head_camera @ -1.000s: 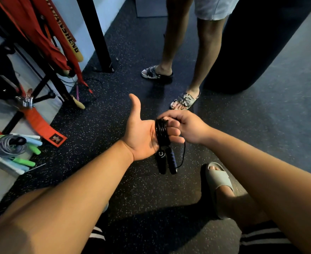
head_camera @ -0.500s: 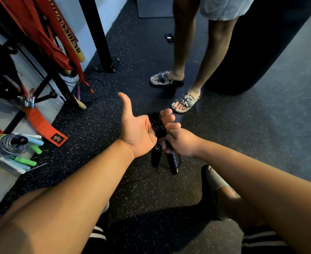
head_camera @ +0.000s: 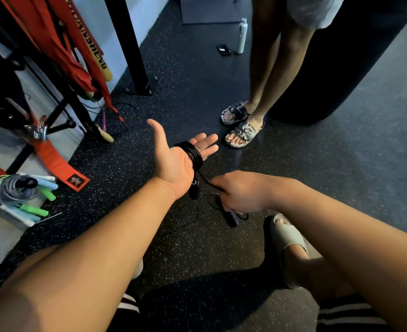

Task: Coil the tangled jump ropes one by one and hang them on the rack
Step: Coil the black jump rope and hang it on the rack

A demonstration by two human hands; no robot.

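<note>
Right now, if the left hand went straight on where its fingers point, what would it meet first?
Probably the standing person's nearer sandal; the left hand, wrapped in the black rope, aims there, though it may pass above it.

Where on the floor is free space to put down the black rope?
The floor is bare on the right, between the punching bag and your right hand. A second bare patch lies between the black post and the other person's sandals. The left is crowded: coiled ropes and red straps by the rack.
</note>
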